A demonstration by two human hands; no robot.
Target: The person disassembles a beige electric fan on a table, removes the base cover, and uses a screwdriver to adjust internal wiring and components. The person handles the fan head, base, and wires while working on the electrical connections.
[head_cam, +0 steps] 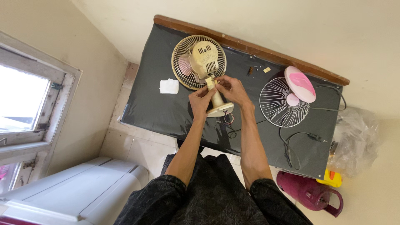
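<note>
Dark trousers [216,196] fill the bottom centre of the frame, and both bare forearms reach up from them to a black-topped table [158,108]. Near the upper centre, a small cream desk fan [199,61] lies there, its stand [217,100] pointing down-frame toward the person. Left hand [201,99] and right hand [232,89] close around the neck of the stand, fingertips pinching a small cream piece [209,81] just below the motor housing. Old plastic like this probably feels light and stiff but brittle; the neck or base seems the safest hold, since the wire cage would likely bend. Loose wires [228,123] trail from the base. To the right lie a separate white grille [280,103] and pink blade [301,83].
</note>
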